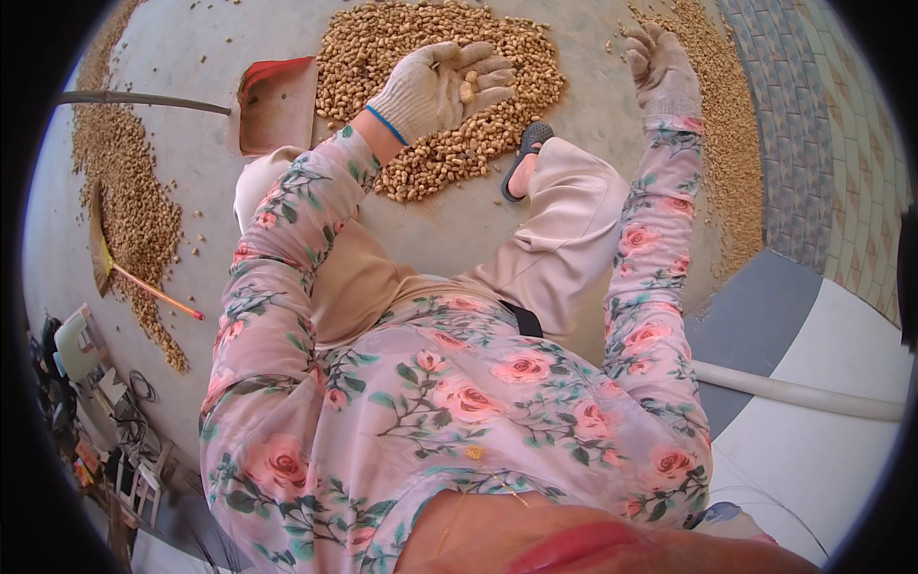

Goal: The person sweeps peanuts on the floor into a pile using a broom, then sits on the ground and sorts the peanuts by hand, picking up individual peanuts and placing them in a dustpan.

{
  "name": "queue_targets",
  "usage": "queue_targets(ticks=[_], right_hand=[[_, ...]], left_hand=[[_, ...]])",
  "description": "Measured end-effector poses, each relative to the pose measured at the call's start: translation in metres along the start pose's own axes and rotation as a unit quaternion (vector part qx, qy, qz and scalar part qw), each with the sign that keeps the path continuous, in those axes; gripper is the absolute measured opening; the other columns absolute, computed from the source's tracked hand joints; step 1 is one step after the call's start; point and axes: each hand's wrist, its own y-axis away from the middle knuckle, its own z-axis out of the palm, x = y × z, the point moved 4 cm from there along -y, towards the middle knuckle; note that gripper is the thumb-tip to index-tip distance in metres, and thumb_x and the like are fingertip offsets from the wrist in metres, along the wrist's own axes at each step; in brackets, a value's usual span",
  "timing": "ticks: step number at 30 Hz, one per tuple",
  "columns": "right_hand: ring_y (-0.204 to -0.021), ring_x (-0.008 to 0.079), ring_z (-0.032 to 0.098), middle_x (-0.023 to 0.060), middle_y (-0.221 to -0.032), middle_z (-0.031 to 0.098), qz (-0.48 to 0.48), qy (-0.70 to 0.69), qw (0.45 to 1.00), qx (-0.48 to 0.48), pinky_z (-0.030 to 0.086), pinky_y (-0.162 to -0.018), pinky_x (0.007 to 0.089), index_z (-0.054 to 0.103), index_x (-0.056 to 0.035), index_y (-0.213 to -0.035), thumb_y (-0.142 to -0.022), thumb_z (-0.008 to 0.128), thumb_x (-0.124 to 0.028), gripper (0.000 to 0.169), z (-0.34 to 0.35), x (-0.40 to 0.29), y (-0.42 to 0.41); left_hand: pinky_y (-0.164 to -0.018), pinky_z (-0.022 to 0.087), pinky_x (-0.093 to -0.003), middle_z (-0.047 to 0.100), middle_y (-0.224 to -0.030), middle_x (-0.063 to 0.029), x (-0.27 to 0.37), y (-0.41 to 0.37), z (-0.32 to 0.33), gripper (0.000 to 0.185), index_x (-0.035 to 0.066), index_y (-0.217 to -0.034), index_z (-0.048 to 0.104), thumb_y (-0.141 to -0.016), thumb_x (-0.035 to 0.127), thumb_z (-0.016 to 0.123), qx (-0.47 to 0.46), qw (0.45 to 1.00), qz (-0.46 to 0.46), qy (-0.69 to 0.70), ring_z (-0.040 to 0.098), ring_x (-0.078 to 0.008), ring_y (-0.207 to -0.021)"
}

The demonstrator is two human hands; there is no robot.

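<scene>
My left hand [448,90], in a white knitted work glove with a blue cuff edge, is turned palm up over a heap of unshelled peanuts [430,168]. A couple of peanuts [468,87] rest on its half-spread fingers. Out to the right, my right hand [663,75] wears a greyish, soiled knitted glove. Its fingers are loosely curled and a little apart, with nothing visible in them. It is nearest to a long band of peanuts [728,143] on the right, and the inside of the fingers is partly hidden.
A long-handled dustpan [276,107] lies against the heap's left side. Farther left, another strip of peanuts [136,208] has a broom [154,290] beside it. My shoe [527,158] touches the heap's edge. A white pipe [796,394] lies right; cluttered items [118,416] stand lower left.
</scene>
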Motion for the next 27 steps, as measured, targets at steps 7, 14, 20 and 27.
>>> queue_targets(ticks=[7, 14, 20, 27], right_hand=[[-0.076, 0.0185, 0.064, 0.0093, -0.088, 0.066, -0.115, 0.479, 0.842, -0.221, 0.052, -0.070, 0.0318, 0.065, -0.0020, -0.106, -0.076, 0.073, -0.020, 0.036, 0.118, 0.095, 0.090], [-0.074, 0.0217, 0.066, 0.0121, -0.086, 0.068, -0.053, 0.555, 0.806, -0.201, 0.052, -0.069, 0.0328, 0.067, -0.0009, -0.099, -0.075, 0.070, -0.019, 0.031, 0.110, 0.115, 0.074], [-0.079, 0.0163, 0.067, 0.0121, -0.094, 0.070, -0.021, 0.333, 0.934, -0.129, 0.053, -0.072, 0.0270, 0.065, 0.0019, -0.107, -0.081, 0.066, -0.018, 0.033, 0.097, 0.107, 0.072], [-0.081, 0.0258, 0.067, 0.0120, -0.088, 0.069, -0.069, 0.577, 0.798, -0.156, 0.053, -0.072, 0.0370, 0.069, -0.0068, -0.097, -0.075, 0.070, -0.023, 0.027, 0.100, 0.107, 0.068]], left_hand=[[-0.088, 0.050, -0.0427, 0.064, -0.101, -0.0098, -0.007, -0.015, -0.017, 0.032, 0.004, -0.111, 0.059, -0.096, 0.023, 0.037, 0.023, 0.999, -0.035, -0.007, 0.060, -0.0252, -0.086], [-0.082, 0.053, -0.0365, 0.065, -0.096, -0.0102, -0.014, -0.020, -0.023, 0.027, 0.002, -0.104, 0.059, -0.097, 0.024, 0.044, -0.025, 0.998, -0.065, -0.006, 0.062, -0.0247, -0.089], [-0.097, 0.047, -0.0387, 0.064, -0.105, -0.0112, -0.020, -0.009, -0.002, 0.028, 0.002, -0.109, 0.057, -0.098, 0.022, 0.041, -0.040, 0.994, -0.102, 0.006, 0.060, -0.0254, -0.101], [-0.102, 0.043, -0.0496, 0.057, -0.124, -0.0121, -0.032, -0.009, -0.005, 0.035, 0.009, -0.124, 0.052, -0.102, 0.030, 0.035, 0.050, 0.990, -0.066, -0.118, 0.055, -0.0298, -0.117]])
